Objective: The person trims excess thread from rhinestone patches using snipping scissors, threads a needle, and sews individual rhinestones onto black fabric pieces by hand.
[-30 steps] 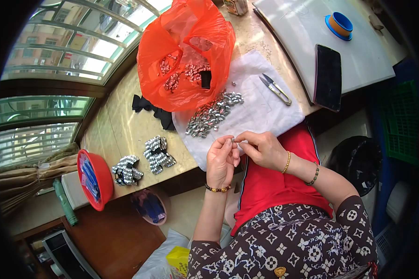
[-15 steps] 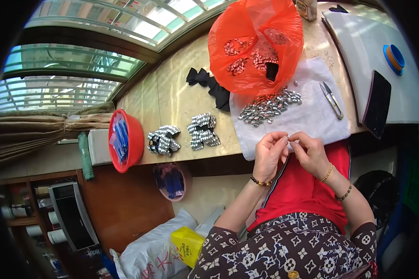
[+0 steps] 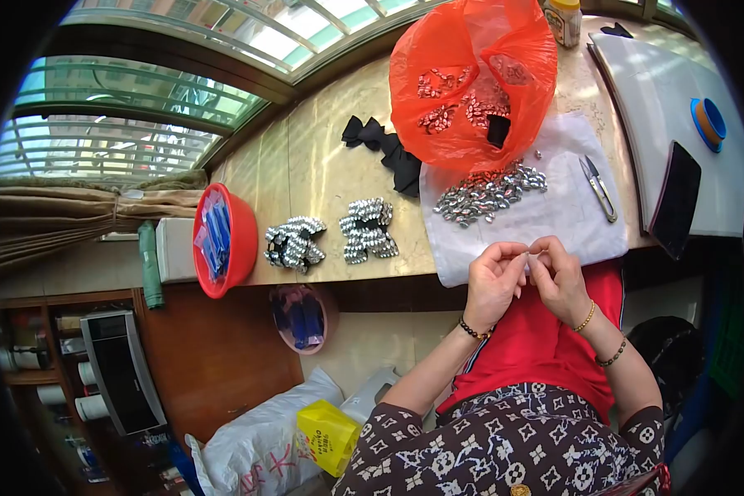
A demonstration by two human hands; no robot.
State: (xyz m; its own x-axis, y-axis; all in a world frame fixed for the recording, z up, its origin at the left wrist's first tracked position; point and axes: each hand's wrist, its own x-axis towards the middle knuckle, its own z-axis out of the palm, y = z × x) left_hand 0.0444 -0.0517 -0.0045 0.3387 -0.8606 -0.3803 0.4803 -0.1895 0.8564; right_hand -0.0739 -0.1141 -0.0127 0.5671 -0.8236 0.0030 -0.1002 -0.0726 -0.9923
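Over the front edge of a white cloth (image 3: 463, 252), my left hand (image 3: 494, 285) and my right hand (image 3: 559, 281) meet with pinched fingertips. Whatever lies between the fingertips is too small to make out. Beyond them on the cloth is a pile of silver beads (image 3: 488, 194), with small thread snips (image 3: 599, 188) to the right. An open orange-red plastic bag (image 3: 471, 74) holds more beads and a black piece. Black fabric bows (image 3: 372, 135) lie left of the bag. Two silver-beaded bows, one at the left (image 3: 294, 244) and one nearer the cloth (image 3: 368, 231), rest near the table edge.
A red basin (image 3: 238, 248) with blue packets stands at the table's left end. At the right, a phone (image 3: 676, 198) and a blue-orange ring (image 3: 708, 124) lie on a white board (image 3: 665, 91). A jar (image 3: 564, 23) stands behind. Below are a pink basin (image 3: 326, 318) and a yellow bag (image 3: 326, 434).
The view has swung left, so the table and my hands appear farther right. My right hand's fingers have come closer against my left fingertips.
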